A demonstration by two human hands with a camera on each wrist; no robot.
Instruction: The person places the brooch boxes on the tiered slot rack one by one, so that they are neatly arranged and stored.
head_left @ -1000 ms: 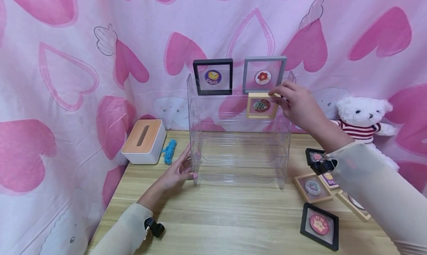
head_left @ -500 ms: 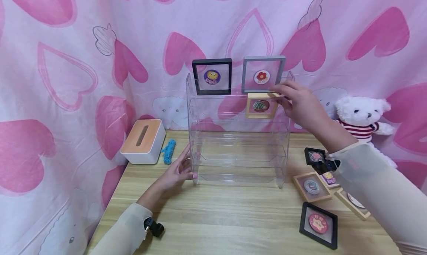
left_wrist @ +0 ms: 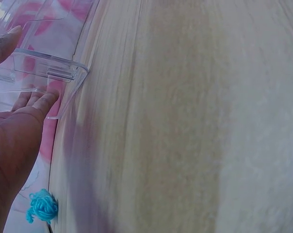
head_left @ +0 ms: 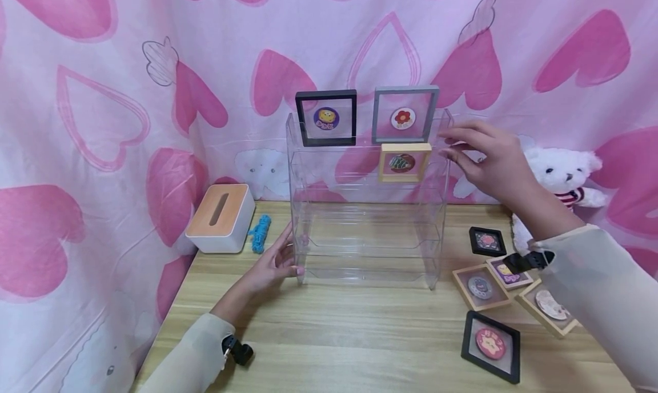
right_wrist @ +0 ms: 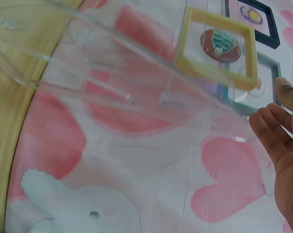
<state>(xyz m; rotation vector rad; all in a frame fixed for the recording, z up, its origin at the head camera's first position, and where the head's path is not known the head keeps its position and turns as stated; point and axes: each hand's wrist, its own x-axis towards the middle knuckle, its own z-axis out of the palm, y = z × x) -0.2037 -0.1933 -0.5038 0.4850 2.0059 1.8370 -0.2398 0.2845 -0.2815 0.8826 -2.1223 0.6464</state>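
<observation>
A clear plastic display rack (head_left: 365, 277) with stepped tiers stands on the table. My left hand (head_left: 269, 267) grips its lower left side, thumb at the front edge and fingers further back; the left wrist view shows the rack's edge between them. My right hand (head_left: 488, 159) is beside the rack's upper right side with nothing in its fingers. Left of it, a small light-wood frame with a brown-and-green badge (head_left: 402, 163) sits on the second tier. On the top tier stand a black frame with a yellow-and-purple badge (head_left: 326, 119) and a grey frame with a red flower badge (head_left: 403, 119).
At the right lie several framed badges, among them a black frame (head_left: 490, 346), a wooden frame (head_left: 481, 288) and a small black frame (head_left: 486, 241). A white teddy bear (head_left: 555, 167) sits behind them. A tissue box (head_left: 221, 219) and blue yarn (head_left: 261, 233) are left.
My right hand has let go of the light-wood frame and moved right, away from it. The frame stays on the second tier. My left hand has not moved.
</observation>
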